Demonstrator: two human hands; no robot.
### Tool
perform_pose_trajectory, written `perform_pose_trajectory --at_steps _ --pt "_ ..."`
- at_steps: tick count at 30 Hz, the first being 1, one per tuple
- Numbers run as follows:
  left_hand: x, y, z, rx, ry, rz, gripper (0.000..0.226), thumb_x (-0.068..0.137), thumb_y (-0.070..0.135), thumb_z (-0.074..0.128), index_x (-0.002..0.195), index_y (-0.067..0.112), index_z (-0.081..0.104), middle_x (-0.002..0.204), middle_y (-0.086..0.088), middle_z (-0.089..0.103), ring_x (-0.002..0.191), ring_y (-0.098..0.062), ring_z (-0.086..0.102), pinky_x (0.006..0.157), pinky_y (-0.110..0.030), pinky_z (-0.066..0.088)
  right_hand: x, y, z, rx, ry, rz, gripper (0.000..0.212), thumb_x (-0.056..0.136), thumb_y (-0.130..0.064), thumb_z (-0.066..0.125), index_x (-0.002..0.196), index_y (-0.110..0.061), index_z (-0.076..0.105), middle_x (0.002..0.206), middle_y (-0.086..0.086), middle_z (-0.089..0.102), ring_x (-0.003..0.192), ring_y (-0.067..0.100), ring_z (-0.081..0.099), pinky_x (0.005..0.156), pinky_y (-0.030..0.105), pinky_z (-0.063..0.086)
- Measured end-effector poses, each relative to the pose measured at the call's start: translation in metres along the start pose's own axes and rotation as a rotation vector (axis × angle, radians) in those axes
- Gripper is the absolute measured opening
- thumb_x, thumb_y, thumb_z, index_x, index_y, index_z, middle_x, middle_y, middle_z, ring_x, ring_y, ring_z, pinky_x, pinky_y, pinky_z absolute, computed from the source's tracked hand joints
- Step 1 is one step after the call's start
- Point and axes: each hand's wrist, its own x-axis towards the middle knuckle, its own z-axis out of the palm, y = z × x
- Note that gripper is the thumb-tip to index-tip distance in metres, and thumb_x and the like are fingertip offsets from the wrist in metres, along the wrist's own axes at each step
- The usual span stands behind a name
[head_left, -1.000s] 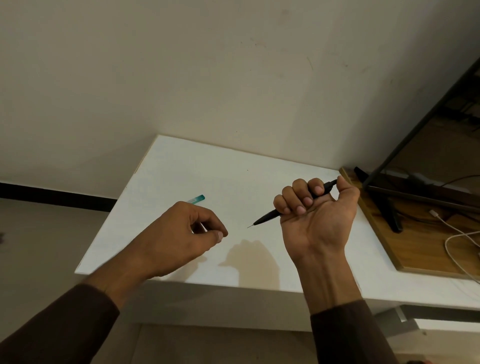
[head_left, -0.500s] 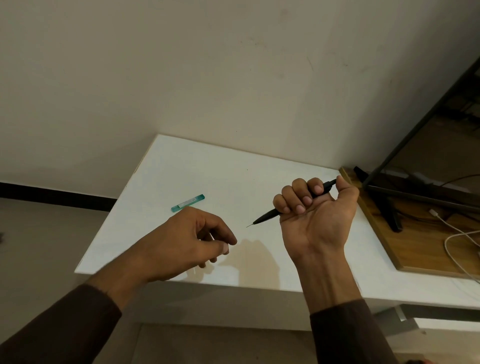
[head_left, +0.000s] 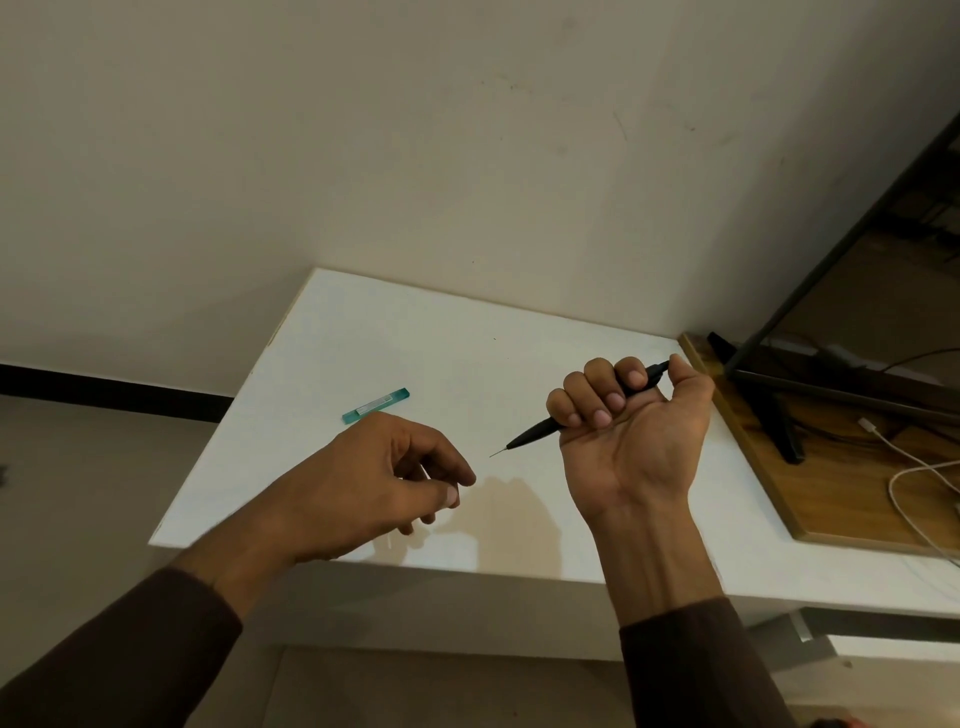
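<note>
My left hand is drawing back from the teal lead case, now lying mid-table. Its fingers are curling loosely, any lead between them too fine to see. My right hand is gripping the black mechanical pencil over the open white table.

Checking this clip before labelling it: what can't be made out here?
1. Head view: whether the left hand pinches anything; its own curled fingers hide the spot.
2. Head view: the middle of the black pencil, wrapped by the right hand.
3. Head view: the print on the green case, too small to read.
4. Head view: where the white cable leads, cut off by the right edge.
</note>
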Motion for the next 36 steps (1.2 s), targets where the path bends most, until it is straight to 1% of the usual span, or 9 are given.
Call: perform_pose_trajectory --at_steps 4,9,13,24,28,31,36 --pt "-0.0006 0.0006 -0.0009 -0.011 0.000 0.008 0.021 0.090 0.014 0.072 0.094 0.033 0.080 0.087 0.007 0.081 0.077 -0.014 0.076 0.068 -0.034 0.066 -0.0001 0.0008 -0.0008 0.015 0.014 0.003 0.044 0.097 -0.046 0.035 0.065 -0.016 0.039 0.060 -0.001 0.025 0.046 0.014 0.023 0.048 0.029 0.026" --pt "-0.0013 0.0011 -0.0014 -0.018 -0.006 0.011 0.021 0.090 0.013 0.072 0.094 0.032 0.080 0.087 0.007 0.080 0.077 -0.014 0.076 0.069 -0.038 0.066 -0.0003 0.0006 0.0003 0.015 0.024 -0.002 0.041 0.096 -0.043 0.035 0.065 -0.016 0.038 0.059 -0.001 0.024 0.045 0.015 0.023 0.046 0.029 0.026" --pt "-0.0017 0.0011 -0.0019 -0.027 -0.009 0.017 0.022 0.089 0.014 0.072 0.095 0.033 0.080 0.088 0.006 0.080 0.078 -0.015 0.076 0.069 -0.038 0.066 -0.0004 0.0005 0.0005 0.020 0.030 -0.002 0.043 0.096 -0.045 0.035 0.065 -0.016 0.039 0.060 -0.001 0.024 0.046 0.015 0.023 0.045 0.029 0.027" --pt "-0.0027 0.0024 -0.0017 -0.046 -0.027 0.018 0.019 0.083 0.024 0.070 0.094 0.036 0.079 0.088 0.006 0.080 0.077 -0.013 0.076 0.069 -0.043 0.066 -0.0003 0.0019 0.0009 0.028 0.030 0.002 0.043 0.097 -0.045 0.035 0.065 -0.016 0.040 0.060 -0.001 0.025 0.046 0.014 0.024 0.046 0.029 0.027" --pt "-0.0027 0.0021 -0.0019 -0.041 -0.022 0.022 0.020 0.085 0.021 0.071 0.094 0.036 0.079 0.088 0.004 0.080 0.077 -0.014 0.076 0.069 -0.044 0.066 -0.0009 0.0018 0.0012 0.035 0.036 0.006 0.044 0.097 -0.045 0.035 0.065 -0.016 0.040 0.060 -0.001 0.025 0.046 0.014 0.024 0.045 0.029 0.028" --pt "-0.0022 0.0024 -0.0022 -0.040 -0.021 0.025 0.021 0.088 0.016 0.071 0.096 0.034 0.080 0.089 0.003 0.080 0.078 -0.015 0.076 0.069 -0.043 0.066 -0.0011 0.0012 0.0009 0.040 0.045 0.006 0.042 0.097 -0.043 0.034 0.065 -0.016 0.039 0.059 -0.001 0.025 0.045 0.014 0.024 0.045 0.029 0.027" --pt "-0.0023 0.0050 -0.0015 -0.060 -0.020 0.034 0.021 0.088 0.012 0.071 0.097 0.029 0.080 0.088 0.002 0.080 0.077 -0.017 0.076 0.068 -0.037 0.066 -0.0013 0.0024 0.0019 0.029 0.051 0.008 0.041 0.097 -0.040 0.033 0.064 -0.016 0.038 0.058 -0.001 0.025 0.044 0.014 0.023 0.044 0.029 0.027"
